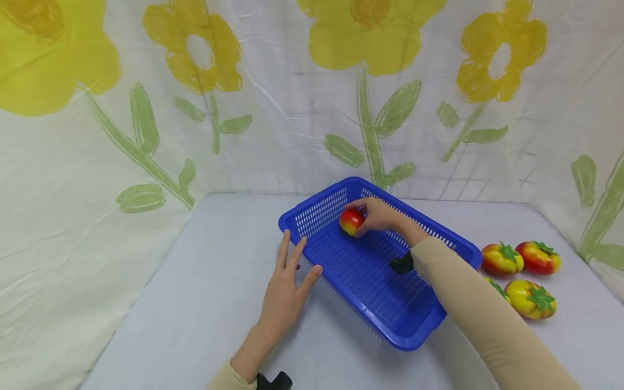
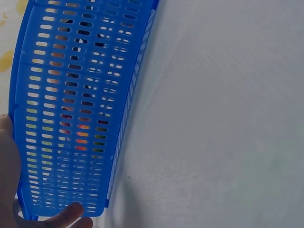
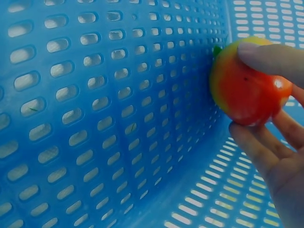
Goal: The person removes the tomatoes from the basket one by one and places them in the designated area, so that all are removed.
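Note:
A blue plastic basket (image 1: pixel 370 309) with slotted walls sits slantwise on the table. Inside its far left end, my right hand (image 1: pixel 377 214) holds a red and yellow fruit (image 1: pixel 351 222), thumb and fingers around it. The right wrist view shows this glossy fruit (image 3: pixel 249 88) near the basket's slotted wall (image 3: pixel 109 95), with a bit of green leaf at its far side. My left hand (image 1: pixel 283 295) is at the basket's near left edge, fingers spread and fairly straight, fingertips at the rim. In the left wrist view its fingers (image 2: pixel 66 216) show beside the basket's outer wall.
Right of the basket lie several red and yellow fruits (image 1: pixel 538 258) with green leafy tops, one partly hidden behind my right sleeve (image 1: pixel 473 303). The table (image 1: pixel 185 309) is covered in white. Behind it hangs a white cloth (image 1: pixel 273 135) painted with yellow flowers.

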Available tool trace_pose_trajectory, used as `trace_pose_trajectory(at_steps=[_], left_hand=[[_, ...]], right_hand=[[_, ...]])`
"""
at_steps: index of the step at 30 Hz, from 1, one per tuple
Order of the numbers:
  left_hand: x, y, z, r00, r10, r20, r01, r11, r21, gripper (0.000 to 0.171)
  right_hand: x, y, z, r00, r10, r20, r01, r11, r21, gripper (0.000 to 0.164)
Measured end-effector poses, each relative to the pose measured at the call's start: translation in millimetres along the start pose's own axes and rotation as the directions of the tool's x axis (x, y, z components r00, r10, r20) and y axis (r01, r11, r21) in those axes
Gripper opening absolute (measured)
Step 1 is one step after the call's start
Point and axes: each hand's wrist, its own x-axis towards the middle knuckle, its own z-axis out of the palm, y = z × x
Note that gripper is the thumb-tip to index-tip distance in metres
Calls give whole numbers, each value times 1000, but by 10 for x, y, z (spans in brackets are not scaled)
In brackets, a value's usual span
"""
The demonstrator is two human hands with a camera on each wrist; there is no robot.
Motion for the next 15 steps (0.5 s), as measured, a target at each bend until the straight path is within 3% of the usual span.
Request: trace_pose_trajectory(at_steps=[15], left_hand=[[5, 0, 0, 1000, 15, -14, -15, 1000, 6, 66]], right_hand=[[9, -21, -13, 1000, -30, 8, 30, 998, 51, 62]])
